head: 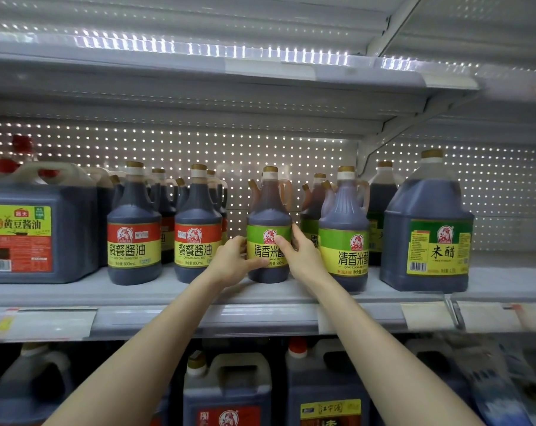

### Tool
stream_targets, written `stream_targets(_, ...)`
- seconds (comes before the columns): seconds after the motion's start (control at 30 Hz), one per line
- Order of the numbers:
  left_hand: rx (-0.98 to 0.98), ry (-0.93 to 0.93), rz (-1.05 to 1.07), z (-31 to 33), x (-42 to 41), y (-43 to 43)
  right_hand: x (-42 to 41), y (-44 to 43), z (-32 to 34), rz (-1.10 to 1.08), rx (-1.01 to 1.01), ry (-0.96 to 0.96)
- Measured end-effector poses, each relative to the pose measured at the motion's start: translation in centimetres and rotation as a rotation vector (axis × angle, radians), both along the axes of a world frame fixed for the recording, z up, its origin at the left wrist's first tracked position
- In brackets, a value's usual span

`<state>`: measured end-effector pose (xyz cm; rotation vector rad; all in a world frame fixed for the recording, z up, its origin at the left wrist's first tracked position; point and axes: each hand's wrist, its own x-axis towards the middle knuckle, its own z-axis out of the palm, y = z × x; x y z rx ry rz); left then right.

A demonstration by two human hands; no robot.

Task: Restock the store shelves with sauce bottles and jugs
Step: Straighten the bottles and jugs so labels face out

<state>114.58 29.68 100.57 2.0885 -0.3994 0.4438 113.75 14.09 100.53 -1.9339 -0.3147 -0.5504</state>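
A dark vinegar bottle (269, 216) with a green and yellow label stands upright on the middle shelf (168, 292). My left hand (231, 262) grips its lower left side, thumb across the label. From the right, my right hand (300, 253) holds the same bottle with fingers curled round its label. A second green-label bottle (344, 229) stands just right of it, close to my right wrist. Two red-label soy sauce bottles (134, 229) (198, 229) stand to the left.
A large square soy jug (39, 229) sits at the far left and a big vinegar jug (426, 226) at the right. More bottles stand behind the front row. Jugs (226, 392) fill the shelf below. The shelf above (199, 69) looks bare.
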Motion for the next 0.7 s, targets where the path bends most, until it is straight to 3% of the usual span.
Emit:
stream_targets(0.23, 0.004, 0.038, -0.023, 0.4, -0.2, 0.7, -2.2, 0.0, 1.1, 0.004, 0.034, -0.015)
stream_targets(0.37, -0.145, 0.043, -0.07, 1.0, -1.3, 1.5, -3.3, -0.7, 2.2, -0.072, 0.054, -0.052)
stream_targets(0.53, -0.142, -0.093, 0.013, 1.2, -3.2, 1.0, -5.7, -1.6, 2.8, -0.109, 0.152, -0.089)
stream_targets(0.7, -0.215, -0.139, -0.04, 0.8, -5.5, -1.3, -7.8, -3.9, 2.4, -0.154, 0.183, -0.109)
